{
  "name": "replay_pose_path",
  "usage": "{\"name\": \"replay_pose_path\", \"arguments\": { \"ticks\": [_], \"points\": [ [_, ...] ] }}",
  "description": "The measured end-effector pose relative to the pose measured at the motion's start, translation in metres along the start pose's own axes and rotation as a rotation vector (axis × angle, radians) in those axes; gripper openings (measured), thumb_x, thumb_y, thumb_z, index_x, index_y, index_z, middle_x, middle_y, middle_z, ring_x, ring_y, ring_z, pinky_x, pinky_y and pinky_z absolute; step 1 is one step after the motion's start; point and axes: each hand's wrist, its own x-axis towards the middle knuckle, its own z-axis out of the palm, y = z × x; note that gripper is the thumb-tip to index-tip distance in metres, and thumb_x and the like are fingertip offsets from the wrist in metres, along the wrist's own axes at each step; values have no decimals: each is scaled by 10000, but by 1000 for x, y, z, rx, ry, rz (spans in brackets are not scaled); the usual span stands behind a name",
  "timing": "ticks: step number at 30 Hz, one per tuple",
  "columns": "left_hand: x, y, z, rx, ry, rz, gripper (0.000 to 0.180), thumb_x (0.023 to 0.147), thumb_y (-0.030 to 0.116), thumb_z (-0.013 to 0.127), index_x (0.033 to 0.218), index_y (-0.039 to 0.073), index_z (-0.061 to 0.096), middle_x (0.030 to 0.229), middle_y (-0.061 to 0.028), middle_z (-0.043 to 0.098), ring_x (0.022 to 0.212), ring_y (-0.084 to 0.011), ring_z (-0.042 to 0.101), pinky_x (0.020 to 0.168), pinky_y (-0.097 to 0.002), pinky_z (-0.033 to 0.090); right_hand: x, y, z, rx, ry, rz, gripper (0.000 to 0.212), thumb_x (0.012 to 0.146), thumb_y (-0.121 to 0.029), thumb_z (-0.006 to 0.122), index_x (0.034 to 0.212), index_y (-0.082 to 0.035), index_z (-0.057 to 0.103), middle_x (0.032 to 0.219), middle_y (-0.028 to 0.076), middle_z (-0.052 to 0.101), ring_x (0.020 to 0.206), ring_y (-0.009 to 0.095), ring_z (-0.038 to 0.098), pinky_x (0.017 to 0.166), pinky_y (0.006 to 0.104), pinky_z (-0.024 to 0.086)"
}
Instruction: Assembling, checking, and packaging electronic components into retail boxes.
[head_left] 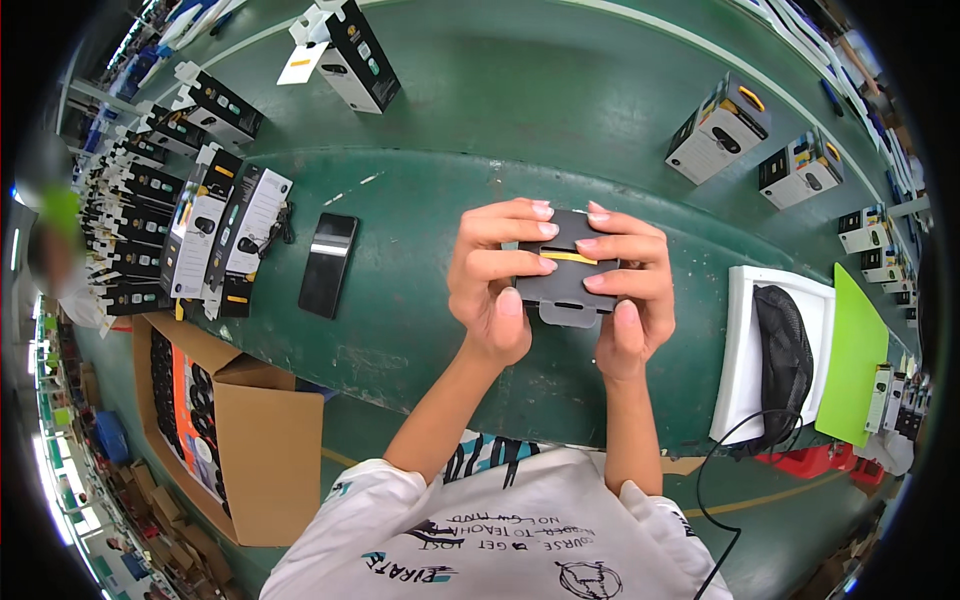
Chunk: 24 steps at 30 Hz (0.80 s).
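Both hands, left hand (492, 275) and right hand (630, 290), clasped a dark grey box (563, 283) mid-frame, its bottom flap seemingly untucked.

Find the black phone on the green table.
In the head view, the black phone lies flat left of the left hand, beside the standing boxes.

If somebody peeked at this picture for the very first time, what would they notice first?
First, the two hands in the middle: the left hand and right hand grip a dark grey box with a yellow stripe above the green table. Next, the rows of black-and-white boxes stacked at the left, and the black phone lying flat beside them.
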Motion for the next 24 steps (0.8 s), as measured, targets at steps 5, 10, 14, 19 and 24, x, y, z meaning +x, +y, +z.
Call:
{"name": "replay_pose_path", "arguments": {
  "ticks": [5,10,14,19,24],
  "points": [
    [2,2,-3,23,-80,-15,380,1031,349,495,1036,13,672,1157,-202,690,1123,-375,658,982,-514,553,29,-34,-27,-218,-261,-23,255,848,-60,633,1072,11,731,1150,218,762,1155,445,709,1038,597,574],
    [1,0,0,104,-116,65,400,1044,361,501,1075,14,697,1187,-201,675,1132,-380,651,984,-521,551,51,-50,-28,-426,-366,43,376,672,119,779,1029,7,747,1128,144,765,1105,347,754,1000,487,619],
    [3,-1,0,140,-149,59,461,1064,384,407,1057,7,672,1148,-198,656,1137,-391,666,1009,-560,568,55,-49,-26,-514,-375,60,399,646,99,812,1025,-16,762,1036,115,737,1050,314,761,921,437,635],
    [4,-5,2,50,-42,81,458,1077,300,402,1018,-15,729,1084,-228,724,1075,-403,691,937,-585,593,55,-42,-30,-497,-437,-25,400,650,92,806,1035,-11,772,1051,119,730,1056,331,759,931,462,639],
    [0,-3,-2,-3,-8,22,498,1082,299,389,960,-9,761,1079,-240,734,1089,-407,688,950,-586,591,57,-50,-43,-398,-587,53,461,694,60,814,1147,-24,802,1191,175,734,1190,389,729,1034,522,612]
  ]
}}
